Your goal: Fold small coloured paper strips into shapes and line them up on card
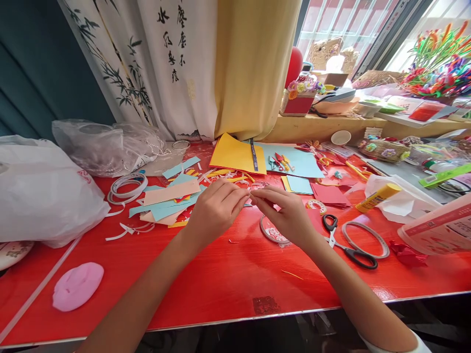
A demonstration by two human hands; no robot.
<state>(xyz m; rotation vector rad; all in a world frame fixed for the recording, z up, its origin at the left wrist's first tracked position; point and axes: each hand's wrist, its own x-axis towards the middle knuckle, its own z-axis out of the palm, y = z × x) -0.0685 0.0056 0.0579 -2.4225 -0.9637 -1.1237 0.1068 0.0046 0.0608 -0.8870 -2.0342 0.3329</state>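
Observation:
My left hand and my right hand meet at the fingertips over the middle of the red table. Both are closed in a pinch; whatever lies between the fingers is too small to make out. Beneath my right hand is a round clear dish with small red and white bits. Black-handled scissors lie to the right of my right hand, beside a roll of tape. Paper strips in blue, peach and yellow are heaped left of my left hand.
Yellow sheets and a blue sheet lie behind the hands. A glue stick and a pink container are at right. White bags, tape rolls and a pink lump are at left.

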